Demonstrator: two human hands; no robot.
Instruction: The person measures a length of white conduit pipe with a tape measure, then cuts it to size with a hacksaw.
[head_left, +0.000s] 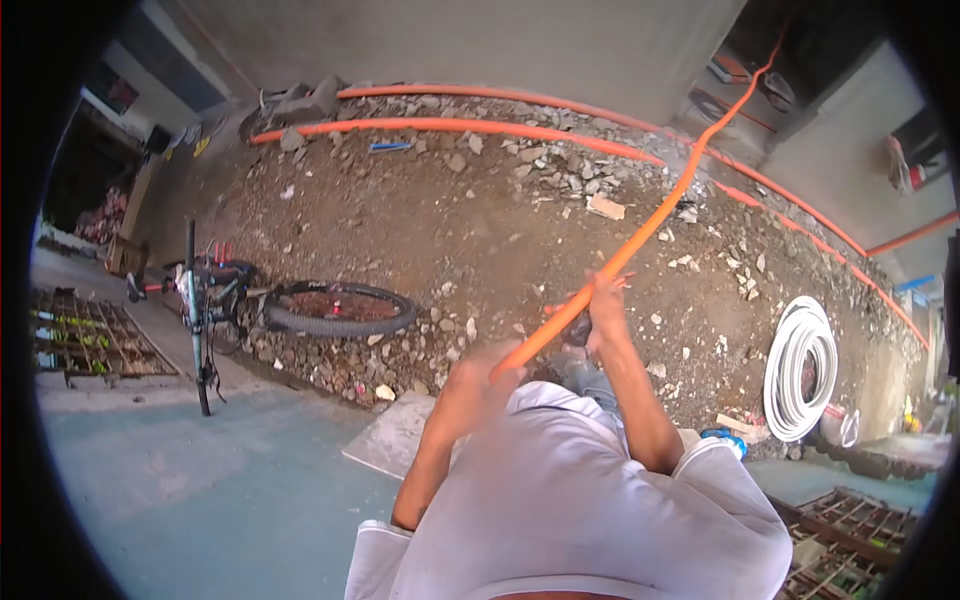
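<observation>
A long orange pipe (650, 225) runs from my hands up and away to the doorway at the upper right, bending slightly along its length. My left hand (482, 385), smeared by motion, is closed round its near end in front of my white shirt. Farther along, my right hand (606, 300) grips the same pipe, with some fingers showing past it. The pipe's very end is hidden by my left hand. Below my hands are my legs, partly covered by the shirt, over dirt ground.
Orange pipes (430, 125) lie along the wall amid rubble. A bicycle (195, 300) rests on its side at left, its wheel (340, 308) on the dirt. At right lies a white coiled hose (800, 370). Metal grilles (90, 335) sit at both sides.
</observation>
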